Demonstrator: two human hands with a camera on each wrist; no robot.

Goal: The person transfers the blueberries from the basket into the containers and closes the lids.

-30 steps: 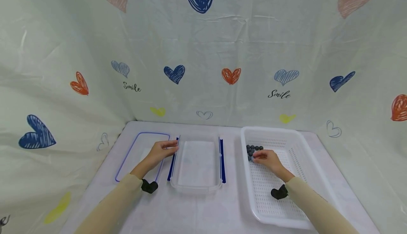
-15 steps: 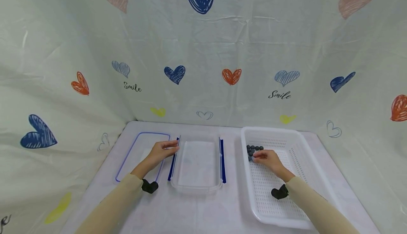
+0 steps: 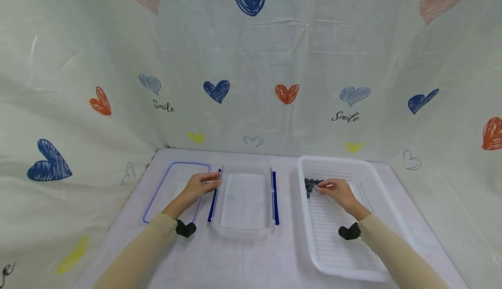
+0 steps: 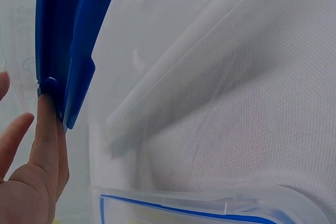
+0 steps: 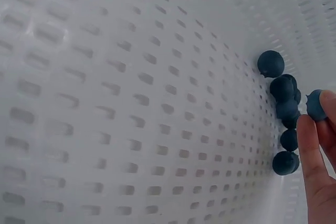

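Note:
In the head view my left hand [image 3: 199, 187] rests at the left side of a clear plastic box [image 3: 243, 227], its fingers reaching the rim. The left wrist view has straight fingers touching the box's blue latch flap [image 4: 58, 40]. My right hand [image 3: 336, 192] is over the white basket [image 3: 333, 236]. Between thumb and fingertips it pinches one blueberry [image 5: 316, 105], seen in the right wrist view. Several other blueberries [image 5: 282, 88] lie bunched along the basket's left wall, close beside that hand.
A clear lid with a blue seal [image 3: 157, 197] lies on the white-covered table [image 3: 243, 263], left of the box and partly behind my left forearm. A heart-printed curtain [image 3: 251, 53] hangs behind the table and along its sides.
My right hand has shifted slightly right and up from the bunch, with a blueberry in its fingertips. My left hand keeps its place at the box.

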